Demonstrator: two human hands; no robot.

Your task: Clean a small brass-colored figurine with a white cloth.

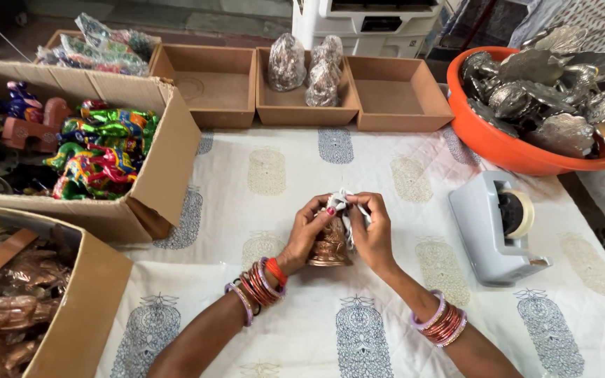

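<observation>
left hand (307,231): closed around the left side of a small copper-coloured figurine (330,245), thumb up near its top.
right hand (371,227): fingers curled on the figurine's right side, pinching a bit of white wrapping (343,201) at its top.
figurine: upright between both hands, its base touching the printed white tablecloth (267,175) near the middle of the table.
wrists: stacked bangles on each, red and lilac on the left, pink and red on the right.
tape dispenser (493,227): grey, on the cloth to the right of the hands, near but apart.
orange tub (491,140): far right, heaped with silver-coloured metal pieces.
shallow brown trays (302,105): in a row along the far edge; the middle one holds three wrapped bundles (309,66).
cardboard box (155,140): to the left, holding bright multicoloured figures.
near-left box (85,308): open, filled with copper-coloured figures.
</observation>
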